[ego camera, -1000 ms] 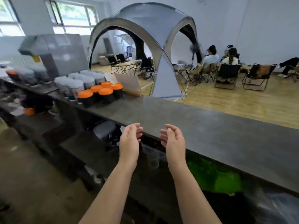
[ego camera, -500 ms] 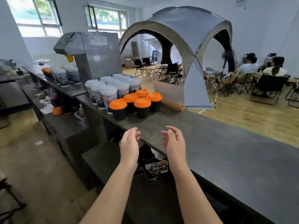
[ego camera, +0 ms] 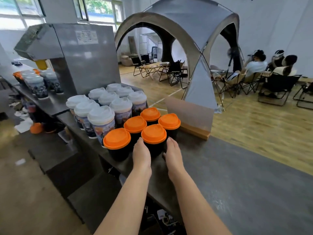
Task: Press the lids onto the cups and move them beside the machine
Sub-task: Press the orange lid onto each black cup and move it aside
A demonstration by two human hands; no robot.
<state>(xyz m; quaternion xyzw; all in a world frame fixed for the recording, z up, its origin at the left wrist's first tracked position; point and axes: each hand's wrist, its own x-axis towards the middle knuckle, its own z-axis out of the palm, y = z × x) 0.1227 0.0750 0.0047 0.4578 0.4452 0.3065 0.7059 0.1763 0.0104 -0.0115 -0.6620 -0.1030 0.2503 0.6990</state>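
Flanking orange-lidded cup (ego camera: pixel 153 139), both hands, left hand (ego camera: pixel 141 154), right hand (ego camera: pixel 172 153)

Grey dome tent (ego camera: pixel 191 31) on wood floor (ego camera: pixel 254 126) (folding chairs (ego camera: pixel 277 89) around), daylit windows (ego camera: pixel 100 9).

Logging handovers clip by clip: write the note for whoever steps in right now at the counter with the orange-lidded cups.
Left hand and right hand: one on each side of the nearest orange-lidded black cup, fingers against its wall; how far they curl round it is hidden.
Five orange-lidded cups stand clustered on the counter, next to the white-lidded cups by the machine.
Done: every cup in view has a lid on.
Left: whether the lids are pressed fully home cannot be told; check, then shift the black cups beside the machine.
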